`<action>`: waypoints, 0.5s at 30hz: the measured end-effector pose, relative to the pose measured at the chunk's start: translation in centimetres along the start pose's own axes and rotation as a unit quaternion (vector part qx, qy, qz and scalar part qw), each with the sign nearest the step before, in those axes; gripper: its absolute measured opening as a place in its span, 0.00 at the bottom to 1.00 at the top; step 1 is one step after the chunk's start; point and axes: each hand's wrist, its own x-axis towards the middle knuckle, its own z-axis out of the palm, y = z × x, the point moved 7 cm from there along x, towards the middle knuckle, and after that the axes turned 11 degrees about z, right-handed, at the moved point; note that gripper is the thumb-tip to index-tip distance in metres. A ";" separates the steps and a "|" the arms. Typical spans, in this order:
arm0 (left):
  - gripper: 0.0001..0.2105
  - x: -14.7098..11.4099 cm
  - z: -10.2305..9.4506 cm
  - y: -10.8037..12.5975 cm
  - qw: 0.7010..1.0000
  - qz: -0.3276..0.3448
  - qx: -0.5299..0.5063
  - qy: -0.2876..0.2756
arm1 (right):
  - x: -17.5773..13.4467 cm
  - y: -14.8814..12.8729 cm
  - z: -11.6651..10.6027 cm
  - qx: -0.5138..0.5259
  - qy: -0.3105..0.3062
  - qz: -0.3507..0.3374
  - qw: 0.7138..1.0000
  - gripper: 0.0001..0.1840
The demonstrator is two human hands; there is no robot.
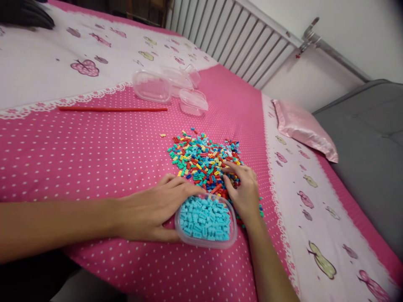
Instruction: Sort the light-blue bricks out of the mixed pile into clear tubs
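Observation:
A clear plastic container [232, 238] full of light-blue building bricks [206, 219] stands on the pink dotted bedspread near me. My left hand [166, 205] grips its left side, thumb low and fingers along the far rim. Just beyond lies a loose heap of small building bricks [201, 157] in red, yellow, green, white and several blues. Over the heap's right side is my right hand [242, 186], fingers curved down to the bricks, with a gap between thumb and forefinger. No brick shows between those fingertips.
Several clear plastic containers [153, 97] sit beyond the heap. Left of them lies a thin red stick [113, 109]. A pink satin pillow [305, 128] rests by the grey headboard [368, 121]. A white radiator [226, 33] stands against the wall. A black object [27, 14] is at the far left.

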 end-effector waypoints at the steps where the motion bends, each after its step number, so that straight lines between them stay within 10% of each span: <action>1: 0.33 0.0 0.0 0.0 1.000 0.001 -0.001 0.001 | 0.0 0.0 0.0 0.000 0.000 -0.003 1.000 0.19; 15: 0.32 0.0 0.1 0.1 1.000 -0.006 0.010 -0.007 | -0.1 -0.1 0.9 -0.005 -0.034 -0.007 0.999 0.18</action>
